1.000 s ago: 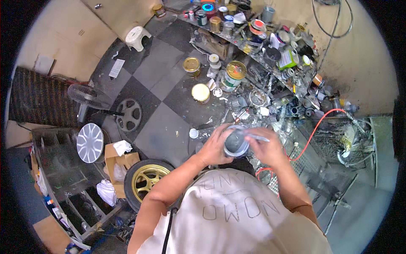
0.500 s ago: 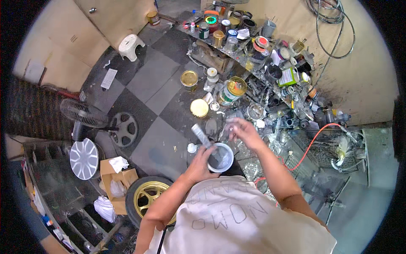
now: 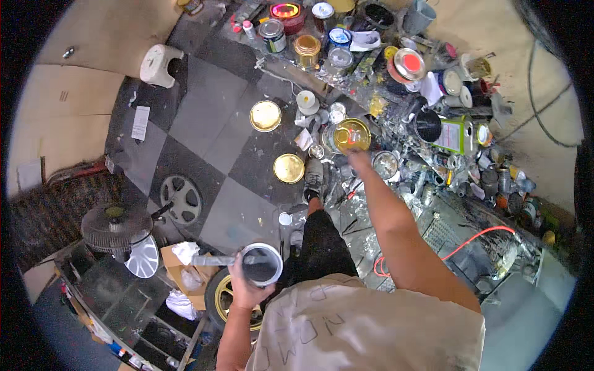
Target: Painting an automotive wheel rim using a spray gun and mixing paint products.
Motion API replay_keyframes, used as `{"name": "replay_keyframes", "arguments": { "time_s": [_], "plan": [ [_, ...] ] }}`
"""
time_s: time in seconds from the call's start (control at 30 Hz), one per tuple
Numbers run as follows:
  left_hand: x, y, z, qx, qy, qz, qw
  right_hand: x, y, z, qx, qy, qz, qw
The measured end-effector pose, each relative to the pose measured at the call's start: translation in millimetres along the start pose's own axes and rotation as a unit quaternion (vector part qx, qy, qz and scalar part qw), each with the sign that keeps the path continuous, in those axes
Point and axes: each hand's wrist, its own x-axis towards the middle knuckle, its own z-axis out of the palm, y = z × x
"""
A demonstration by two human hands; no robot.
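Observation:
My left hand (image 3: 244,292) is closed around a grey-white paint cup (image 3: 279,267), low and left of my body. Dark grey paint shows inside the cup. A flat grey stirring stick (image 3: 213,260) lies across its rim and juts out to the left. My right arm is stretched forward, and my right hand (image 3: 358,158), smeared by motion, is at the near edge of a gold-topped paint can (image 3: 352,133). Its fingers are too blurred to show a grip. A round gold lid (image 3: 289,168) lies left of my right hand, beside my shoe (image 3: 314,176).
Another gold-topped tin (image 3: 265,116) stands on the checkered floor. Crowded cans and cups, including a red-topped tin (image 3: 409,64), fill the bench at the upper right. An orange hose (image 3: 476,237) curves at right. A fan (image 3: 116,227) and a wheel (image 3: 224,300) are at left.
My right hand has reached forward from near the cup to the gold-topped can. My left hand has moved the cup left, its stick now pointing left. My view has shifted, and my leg shows.

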Motion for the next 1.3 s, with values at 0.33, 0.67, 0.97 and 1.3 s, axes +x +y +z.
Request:
{"name": "replay_keyframes", "arguments": {
  "time_s": [0.33, 0.67, 0.97, 1.3],
  "plan": [
    [61, 45, -15, 0.038, 0.011, -0.05, 0.998, 98, -24, 35, -0.136, -0.052, 0.329, 0.933],
    [92, 47, -22, -0.042, -0.02, -0.017, 0.999, 96, -17, 40, -0.119, 0.079, 0.415, 0.898],
    [91, -12, -37, -0.057, -0.055, -0.022, 0.997, 80, -45, 32, -0.125, 0.028, 0.394, 0.91],
    [159, -131, -82, 0.015, -0.259, 0.083, 0.962, 75, -28, 38, -0.318, 0.06, 0.219, 0.92]
  ]
}}
